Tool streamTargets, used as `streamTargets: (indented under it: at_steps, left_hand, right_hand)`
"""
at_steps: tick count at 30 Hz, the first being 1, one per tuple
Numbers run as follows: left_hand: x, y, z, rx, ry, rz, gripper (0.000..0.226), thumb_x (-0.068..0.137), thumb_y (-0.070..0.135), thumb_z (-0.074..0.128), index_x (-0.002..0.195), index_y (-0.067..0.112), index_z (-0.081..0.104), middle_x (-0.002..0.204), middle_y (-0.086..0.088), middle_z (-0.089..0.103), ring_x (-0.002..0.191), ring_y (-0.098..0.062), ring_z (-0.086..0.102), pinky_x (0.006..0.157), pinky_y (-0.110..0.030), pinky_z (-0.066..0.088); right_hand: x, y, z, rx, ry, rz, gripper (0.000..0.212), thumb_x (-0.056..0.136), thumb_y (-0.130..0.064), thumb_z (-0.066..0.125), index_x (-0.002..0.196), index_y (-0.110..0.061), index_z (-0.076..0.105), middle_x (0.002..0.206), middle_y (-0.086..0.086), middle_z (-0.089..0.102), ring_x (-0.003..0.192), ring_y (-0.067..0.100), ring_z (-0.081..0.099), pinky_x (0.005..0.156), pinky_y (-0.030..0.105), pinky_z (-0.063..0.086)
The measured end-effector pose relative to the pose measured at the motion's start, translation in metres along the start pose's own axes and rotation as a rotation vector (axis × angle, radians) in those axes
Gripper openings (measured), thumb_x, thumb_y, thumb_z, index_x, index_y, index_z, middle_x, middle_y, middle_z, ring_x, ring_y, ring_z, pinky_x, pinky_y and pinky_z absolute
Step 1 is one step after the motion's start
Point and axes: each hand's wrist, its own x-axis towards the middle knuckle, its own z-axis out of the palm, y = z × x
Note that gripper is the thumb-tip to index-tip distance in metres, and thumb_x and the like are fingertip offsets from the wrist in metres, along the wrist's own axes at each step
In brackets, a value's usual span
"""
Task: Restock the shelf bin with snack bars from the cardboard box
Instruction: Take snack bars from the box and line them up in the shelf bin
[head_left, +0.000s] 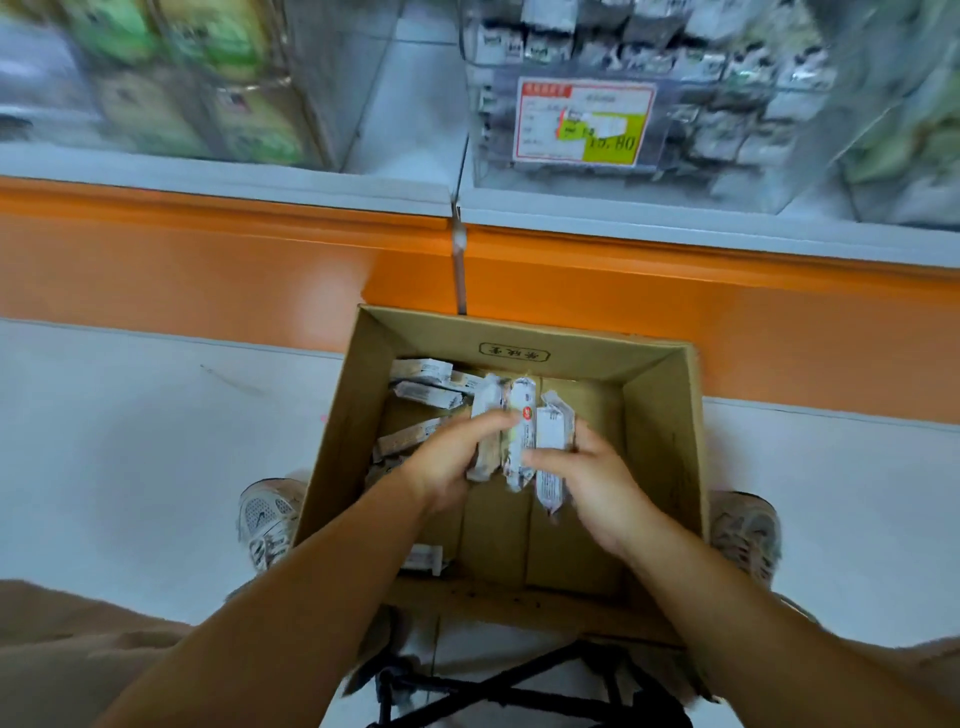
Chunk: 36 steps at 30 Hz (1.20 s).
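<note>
Head view, looking down: an open brown cardboard box (660, 415) sits on the pale floor (130, 441). Over it, the left hand (447, 462) and right hand (592, 478) each have their grip clamped on a bunch of white-wrapped snack bars (522, 415). Loose white bars (426, 395) lie in the box's left side. Above, beyond an orange shelf edge (208, 270), is a clear plastic shelf bin (727, 130).

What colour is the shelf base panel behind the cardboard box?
The panel is orange, seen best in the head view, the only one.
</note>
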Motion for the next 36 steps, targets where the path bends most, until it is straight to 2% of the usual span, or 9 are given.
streamTargets:
  at_steps: [4,8,13,15,21,26,28,33,36]
  left_hand:
    - [-0.026,0.029,0.014,-0.042,-0.065,0.080,0.033,0.088,0.020,0.067,0.120,0.010,0.065,0.115,-0.014,0.072,0.105,-0.027,0.069,0.093,-0.042,0.052]
    - [-0.047,0.064,0.023,0.051,-0.020,0.181,0.043,0.081,0.012,0.076,0.122,0.008,0.064,0.116,-0.018,0.071,0.105,-0.035,0.068,0.086,-0.045,0.056]
    - [-0.082,0.120,0.043,0.197,0.030,0.336,0.035,0.080,0.007,0.077,0.113,0.010,0.068,0.104,-0.010,0.076,0.093,-0.024,0.074,0.071,-0.033,0.060]
    - [-0.095,0.144,0.048,0.254,0.061,0.401,0.043,0.077,0.012,0.081,0.116,0.012,0.065,0.103,-0.005,0.077,0.095,-0.022,0.073,0.080,-0.035,0.058]
    - [-0.134,0.215,0.063,0.319,0.090,0.595,0.041,0.077,0.016,0.081,0.115,0.017,0.065,0.099,-0.005,0.077,0.091,-0.023,0.074,0.072,-0.031,0.058]
    - [-0.147,0.250,0.071,0.353,0.088,0.740,0.050,0.072,0.021,0.082,0.118,0.020,0.063,0.103,-0.001,0.076,0.095,-0.019,0.073,0.085,-0.037,0.057]
    - [-0.141,0.249,0.070,0.318,0.110,0.752,0.048,0.073,0.022,0.082,0.117,0.022,0.063,0.101,0.001,0.077,0.095,-0.019,0.073,0.082,-0.036,0.056]
    - [-0.121,0.239,0.073,0.316,0.127,0.731,0.046,0.073,0.021,0.084,0.114,0.028,0.062,0.097,0.006,0.077,0.089,-0.014,0.074,0.079,-0.034,0.060]
    - [-0.117,0.239,0.071,0.322,0.141,0.733,0.048,0.072,0.017,0.084,0.114,0.026,0.063,0.095,0.007,0.077,0.086,-0.013,0.074,0.070,-0.028,0.059]
  right_hand:
    - [-0.022,-0.029,-0.002,0.083,-0.100,-0.073,0.047,0.083,0.000,0.066,0.122,-0.025,0.056,0.112,0.006,0.071,0.100,0.025,0.069,0.068,0.037,0.054]
    - [-0.037,-0.055,-0.010,0.013,-0.155,-0.145,0.047,0.081,-0.001,0.070,0.122,-0.022,0.059,0.114,0.005,0.071,0.106,0.022,0.067,0.099,0.043,0.049]
    - [-0.061,-0.110,-0.016,-0.130,-0.166,-0.289,0.066,0.062,-0.016,0.085,0.120,-0.018,0.054,0.111,0.003,0.072,0.105,0.020,0.068,0.099,0.048,0.049]
    - [-0.074,-0.135,-0.021,-0.147,-0.140,-0.358,0.065,0.063,-0.012,0.085,0.118,-0.015,0.051,0.107,0.005,0.073,0.102,0.023,0.069,0.099,0.050,0.048]
    - [-0.117,-0.208,-0.042,-0.254,-0.207,-0.539,0.054,0.074,-0.017,0.074,0.123,-0.031,0.056,0.112,0.002,0.071,0.099,0.026,0.069,0.087,0.042,0.056]
    - [-0.123,-0.247,-0.057,-0.304,-0.184,-0.586,0.039,0.086,-0.024,0.066,0.113,-0.049,0.055,0.103,-0.021,0.070,0.100,0.012,0.069,0.082,0.030,0.057]
    - [-0.118,-0.251,-0.059,-0.334,-0.130,-0.589,0.041,0.085,-0.029,0.067,0.121,-0.041,0.053,0.108,-0.008,0.070,0.101,0.020,0.069,0.088,0.040,0.052]
    - [-0.107,-0.257,-0.049,-0.462,-0.090,-0.567,0.019,0.094,-0.015,0.057,0.109,-0.028,0.056,0.097,0.007,0.070,0.066,0.020,0.066,0.048,0.025,0.044]
    - [-0.104,-0.263,-0.047,-0.507,-0.163,-0.527,0.038,0.087,-0.001,0.062,0.113,-0.028,0.059,0.108,0.002,0.066,0.075,0.014,0.068,0.058,0.026,0.053]
